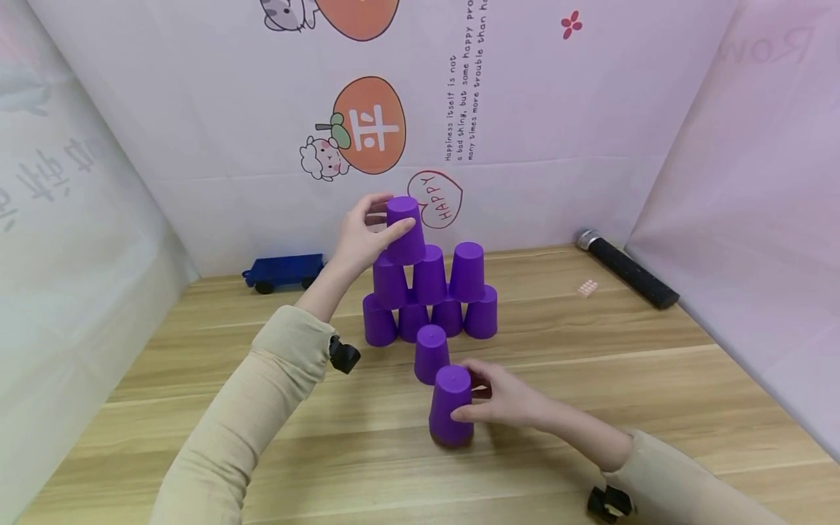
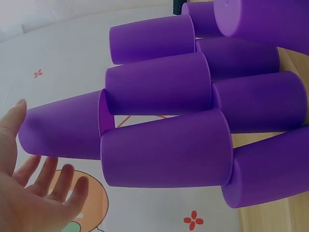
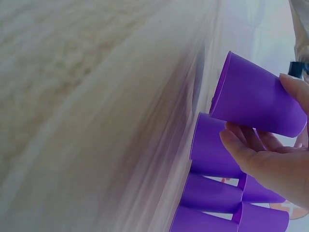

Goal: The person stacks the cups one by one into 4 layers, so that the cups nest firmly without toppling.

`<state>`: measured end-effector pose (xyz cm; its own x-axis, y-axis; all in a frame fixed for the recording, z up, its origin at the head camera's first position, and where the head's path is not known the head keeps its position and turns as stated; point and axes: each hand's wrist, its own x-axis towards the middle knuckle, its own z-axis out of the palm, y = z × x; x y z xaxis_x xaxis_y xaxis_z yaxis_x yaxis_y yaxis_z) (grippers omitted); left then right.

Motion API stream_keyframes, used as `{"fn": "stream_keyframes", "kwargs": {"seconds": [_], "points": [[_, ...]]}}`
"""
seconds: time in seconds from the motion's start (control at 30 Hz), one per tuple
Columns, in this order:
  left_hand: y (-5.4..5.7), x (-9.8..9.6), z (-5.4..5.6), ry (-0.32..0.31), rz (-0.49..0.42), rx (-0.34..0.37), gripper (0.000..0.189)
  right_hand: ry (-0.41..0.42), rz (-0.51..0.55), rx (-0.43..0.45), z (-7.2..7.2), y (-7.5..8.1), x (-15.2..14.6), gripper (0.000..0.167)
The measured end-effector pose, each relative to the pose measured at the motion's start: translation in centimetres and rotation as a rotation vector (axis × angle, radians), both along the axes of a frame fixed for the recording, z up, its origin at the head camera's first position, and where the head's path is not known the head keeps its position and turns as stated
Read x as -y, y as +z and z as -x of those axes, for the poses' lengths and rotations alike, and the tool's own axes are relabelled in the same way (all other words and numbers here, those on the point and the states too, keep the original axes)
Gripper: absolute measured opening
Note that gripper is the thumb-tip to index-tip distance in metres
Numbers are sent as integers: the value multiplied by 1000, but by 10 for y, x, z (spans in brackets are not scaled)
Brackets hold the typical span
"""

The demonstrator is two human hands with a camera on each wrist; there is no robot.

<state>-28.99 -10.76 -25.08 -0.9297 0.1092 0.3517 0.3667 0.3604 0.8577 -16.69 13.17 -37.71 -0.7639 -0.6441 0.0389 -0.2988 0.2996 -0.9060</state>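
In the head view, purple cups stand upside down in stacked rows. Several form the bottom row (image 1: 481, 313), with three in the row above (image 1: 468, 273). My left hand (image 1: 364, 237) holds one more purple cup (image 1: 405, 232) at the top left, thumb on its near side and fingers behind. The left wrist view shows that cup (image 2: 65, 126) with its rim against two second-row cups (image 2: 166, 150). In front of the stack, my right hand (image 1: 505, 397) grips another upside-down purple cup (image 1: 451, 408) from the right. Between it and the stack stands a single cup (image 1: 431, 355).
A blue toy wagon (image 1: 285, 271) stands at the back left of the wooden table (image 1: 315, 452). A black microphone (image 1: 626, 270) lies at the back right, near a small pink piece (image 1: 587, 288). Printed white cloth (image 1: 525, 109) walls in the back and sides.
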Motion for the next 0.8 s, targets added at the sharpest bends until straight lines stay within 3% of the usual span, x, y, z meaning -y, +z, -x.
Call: {"fn": "stream_keyframes", "kwargs": {"seconds": [0.33, 0.47, 0.63, 0.8], "points": [[-16, 18, -25, 60, -82, -138, 49, -161, -2, -30, 3, 6, -17, 49], [-25, 24, -38, 36, -92, -162, 47, -246, 28, -51, 5, 11, -24, 48], [-42, 30, -53, -19, -85, -126, 49, -354, 114, -72, 9, 18, -30, 47], [-66, 33, -63, -29, -116, -44, 50, -465, 109, -120, 14, 32, -40, 48]]}}
